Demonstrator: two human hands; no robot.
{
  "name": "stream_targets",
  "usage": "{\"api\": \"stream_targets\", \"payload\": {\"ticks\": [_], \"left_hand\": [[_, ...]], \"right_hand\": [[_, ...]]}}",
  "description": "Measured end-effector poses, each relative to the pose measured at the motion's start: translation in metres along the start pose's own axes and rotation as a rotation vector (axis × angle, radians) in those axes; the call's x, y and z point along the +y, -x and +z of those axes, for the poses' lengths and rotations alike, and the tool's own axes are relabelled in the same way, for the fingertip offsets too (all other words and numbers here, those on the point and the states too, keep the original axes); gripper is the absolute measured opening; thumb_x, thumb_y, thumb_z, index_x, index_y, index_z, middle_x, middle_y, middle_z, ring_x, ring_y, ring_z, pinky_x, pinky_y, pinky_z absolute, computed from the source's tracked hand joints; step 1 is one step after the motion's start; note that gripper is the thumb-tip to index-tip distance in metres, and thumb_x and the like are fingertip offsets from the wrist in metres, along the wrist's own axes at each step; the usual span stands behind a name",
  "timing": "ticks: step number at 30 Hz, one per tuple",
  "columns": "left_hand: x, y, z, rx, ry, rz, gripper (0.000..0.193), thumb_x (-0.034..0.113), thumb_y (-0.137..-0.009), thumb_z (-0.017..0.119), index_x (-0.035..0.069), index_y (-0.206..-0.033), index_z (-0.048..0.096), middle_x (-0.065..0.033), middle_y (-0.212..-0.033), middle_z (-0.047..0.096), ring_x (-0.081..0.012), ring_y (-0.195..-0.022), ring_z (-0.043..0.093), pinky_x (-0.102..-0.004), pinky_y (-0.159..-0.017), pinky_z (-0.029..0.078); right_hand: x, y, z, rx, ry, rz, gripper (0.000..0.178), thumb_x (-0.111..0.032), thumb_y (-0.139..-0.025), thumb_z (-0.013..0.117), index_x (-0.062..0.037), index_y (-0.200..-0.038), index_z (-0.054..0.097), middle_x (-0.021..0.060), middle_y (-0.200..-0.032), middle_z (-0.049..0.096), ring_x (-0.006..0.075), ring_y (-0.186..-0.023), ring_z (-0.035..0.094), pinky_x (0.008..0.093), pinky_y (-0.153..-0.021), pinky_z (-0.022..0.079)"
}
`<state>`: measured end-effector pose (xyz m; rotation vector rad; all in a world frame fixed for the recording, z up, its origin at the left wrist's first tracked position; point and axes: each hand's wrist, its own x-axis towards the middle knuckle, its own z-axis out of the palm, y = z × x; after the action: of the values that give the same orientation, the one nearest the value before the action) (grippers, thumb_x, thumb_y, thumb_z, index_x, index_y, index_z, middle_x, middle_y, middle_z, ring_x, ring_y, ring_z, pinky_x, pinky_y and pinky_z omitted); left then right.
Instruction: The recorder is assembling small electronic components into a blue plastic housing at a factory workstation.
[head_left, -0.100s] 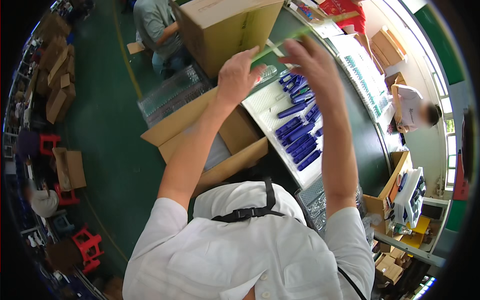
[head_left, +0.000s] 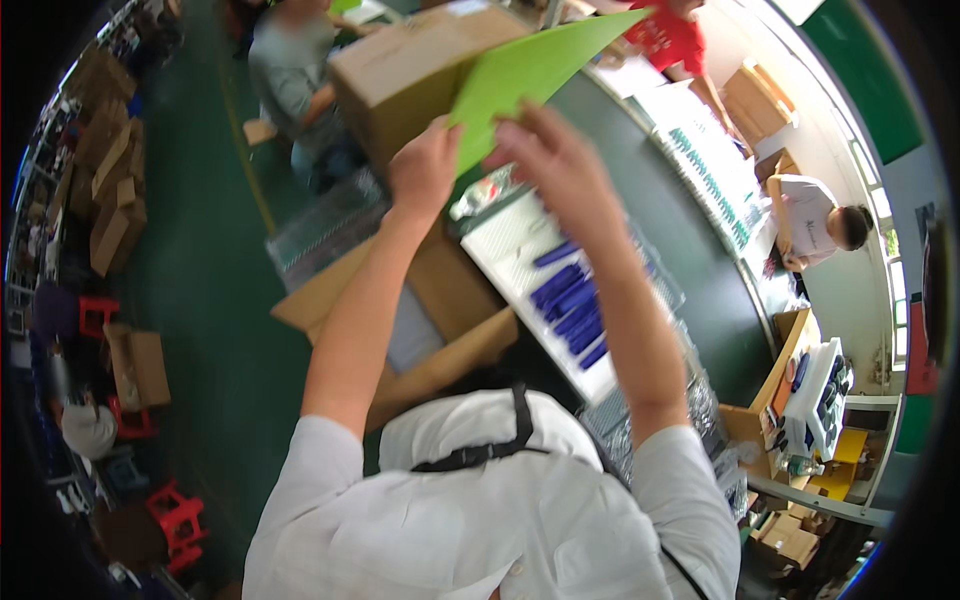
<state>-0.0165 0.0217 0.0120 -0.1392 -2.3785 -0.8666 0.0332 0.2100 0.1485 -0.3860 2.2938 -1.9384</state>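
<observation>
Green and flat, a thin sheet (head_left: pixel 535 70) is held up high in front of the person. Their left hand (head_left: pixel 425 170) pinches its lower left edge, and their right hand (head_left: pixel 555 165) grips the lower edge just beside it. Under the raised arms, a white tray (head_left: pixel 520 260) with dark blue sticks (head_left: pixel 572 305) lies on the surface (head_left: pixel 690 270). An open brown box (head_left: pixel 440 310) sits to the left of the tray.

White short-sleeved shirt (head_left: pixel 450 520), white cap (head_left: pixel 480 430), black strap (head_left: pixel 500 440)
</observation>
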Motion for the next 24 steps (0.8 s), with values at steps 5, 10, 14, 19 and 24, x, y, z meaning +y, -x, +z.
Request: {"api": "stream_targets", "payload": {"ticks": [5,10,14,19,24], "left_hand": [[-0.044,-0.082,0.013,0.207,0.042,-0.112,0.042,0.037,-0.108,0.058,0.000,-0.089,0.066,-0.0281,-0.082,0.065,-0.0489,-0.079,0.066,-0.0525,-0.063,0.048],[-0.066,-0.107,0.010,0.213,0.202,-0.250,0.036,0.030,-0.105,0.065,-0.005,-0.097,0.068,-0.0241,-0.077,0.067,-0.0411,-0.076,0.068,-0.0474,-0.068,0.051],[-0.053,-0.122,0.009,0.314,-0.136,-0.153,0.035,0.027,-0.098,0.072,0.004,-0.123,0.065,-0.0165,-0.096,0.070,-0.0345,-0.090,0.069,-0.0457,-0.079,0.053],[-0.043,-0.152,0.003,0.476,-0.299,0.027,0.046,0.023,-0.093,0.078,0.004,-0.132,0.061,-0.0108,-0.106,0.072,-0.0286,-0.096,0.070,-0.0421,-0.085,0.054],[-0.064,-0.175,-0.006,0.291,0.344,-0.296,0.027,0.018,-0.096,0.075,-0.005,-0.111,0.073,-0.0047,-0.087,0.077,-0.0079,-0.075,0.067,-0.0285,-0.073,0.052]], "right_hand": [[0.112,0.006,-0.050,-0.029,0.186,0.069,0.071,-0.031,-0.098,0.072,0.0089,-0.150,0.044,0.0229,-0.136,0.066,0.0290,-0.099,0.074,0.0395,-0.092,0.056],[0.225,0.057,-0.097,-0.015,0.072,0.414,0.064,-0.024,-0.100,0.068,0.0090,-0.150,0.045,0.0218,-0.128,0.071,0.0280,-0.101,0.076,0.0380,-0.091,0.058],[0.292,0.053,-0.130,0.052,0.403,0.347,0.057,-0.027,-0.096,0.069,0.0054,-0.141,0.054,0.0204,-0.119,0.075,0.0339,-0.104,0.074,0.0430,-0.091,0.057],[0.337,-0.012,-0.112,0.027,0.667,0.249,0.056,-0.027,-0.094,0.070,0.0024,-0.140,0.057,0.0212,-0.120,0.074,0.0391,-0.110,0.071,0.0455,-0.094,0.055],[0.399,-0.081,-0.063,-0.035,1.018,-0.110,0.060,-0.035,-0.091,0.074,0.0014,-0.137,0.059,0.0223,-0.132,0.067,0.0442,-0.138,0.052,0.0588,-0.110,0.042]]}}
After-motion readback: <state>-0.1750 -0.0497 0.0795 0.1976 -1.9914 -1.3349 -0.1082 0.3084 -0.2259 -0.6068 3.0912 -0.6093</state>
